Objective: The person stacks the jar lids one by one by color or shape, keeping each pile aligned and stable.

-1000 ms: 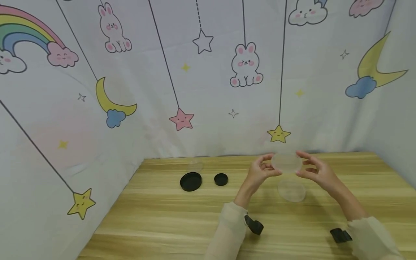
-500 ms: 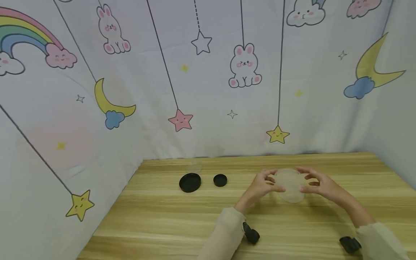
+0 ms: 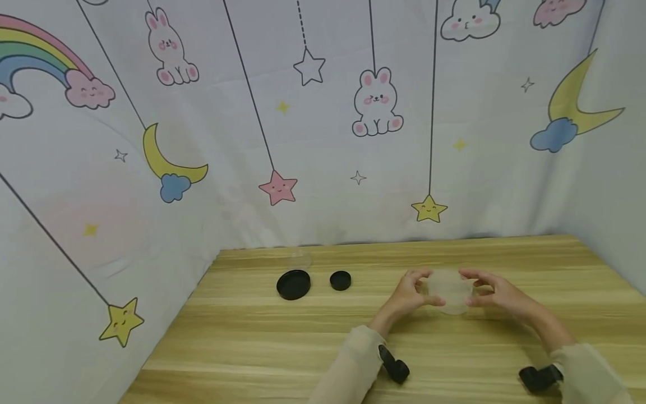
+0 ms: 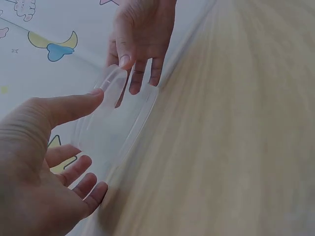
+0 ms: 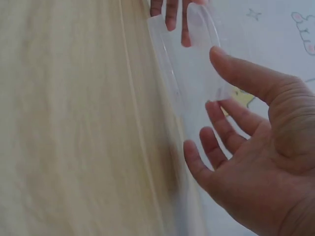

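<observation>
Left hand (image 3: 411, 293) and right hand (image 3: 501, 293) hold opposite edges of the upper clear dish (image 3: 446, 285); each grip is partly spread, pinching the rim. This dish is suspended just above the lower clear dish (image 4: 141, 118) on the tabletop (image 3: 242, 342). A large black lid (image 3: 294, 285) lies further left.

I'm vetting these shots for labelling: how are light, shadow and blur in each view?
Head: soft light, the clear disc faint against the wooden table; left wrist: rather dim, table grain smeared, a dark shadow beside the left hand; right wrist: table blurry, a soft shadow near the right hand.
</observation>
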A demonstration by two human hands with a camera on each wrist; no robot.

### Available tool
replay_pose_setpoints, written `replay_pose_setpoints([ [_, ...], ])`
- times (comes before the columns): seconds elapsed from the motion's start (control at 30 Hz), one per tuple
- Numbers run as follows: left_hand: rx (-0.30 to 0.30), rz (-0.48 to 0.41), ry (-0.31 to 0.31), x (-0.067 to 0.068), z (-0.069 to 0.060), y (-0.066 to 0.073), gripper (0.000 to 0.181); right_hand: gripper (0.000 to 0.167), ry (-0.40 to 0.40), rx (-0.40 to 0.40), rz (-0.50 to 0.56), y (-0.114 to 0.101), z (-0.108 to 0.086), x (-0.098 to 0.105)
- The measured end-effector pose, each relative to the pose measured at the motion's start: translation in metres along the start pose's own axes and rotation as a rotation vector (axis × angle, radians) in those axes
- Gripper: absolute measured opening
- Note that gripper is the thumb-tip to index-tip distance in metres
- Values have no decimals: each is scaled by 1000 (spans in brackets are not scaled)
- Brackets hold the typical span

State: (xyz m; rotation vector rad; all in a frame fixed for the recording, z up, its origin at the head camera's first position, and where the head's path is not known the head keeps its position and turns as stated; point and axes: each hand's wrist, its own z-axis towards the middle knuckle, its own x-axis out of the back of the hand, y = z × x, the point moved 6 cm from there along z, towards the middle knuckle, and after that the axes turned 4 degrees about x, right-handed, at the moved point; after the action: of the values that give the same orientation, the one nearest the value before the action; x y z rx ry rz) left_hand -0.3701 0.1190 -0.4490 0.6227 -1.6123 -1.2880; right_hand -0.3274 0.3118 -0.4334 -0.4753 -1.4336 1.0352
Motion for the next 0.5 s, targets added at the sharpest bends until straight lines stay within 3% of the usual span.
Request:
replay_pose_setpoints([
  [0.13,-19,36,11,0,1,2,62,68,-11,-7,44,5,1,-1],
  [0.33,-39,57,1,-1,0,0,63,65,-32,76,116,8,0,-4],
  [0.5,-61,89,1,-3,-1,-3,63,67,-41,81,177,12,0,-8],
])
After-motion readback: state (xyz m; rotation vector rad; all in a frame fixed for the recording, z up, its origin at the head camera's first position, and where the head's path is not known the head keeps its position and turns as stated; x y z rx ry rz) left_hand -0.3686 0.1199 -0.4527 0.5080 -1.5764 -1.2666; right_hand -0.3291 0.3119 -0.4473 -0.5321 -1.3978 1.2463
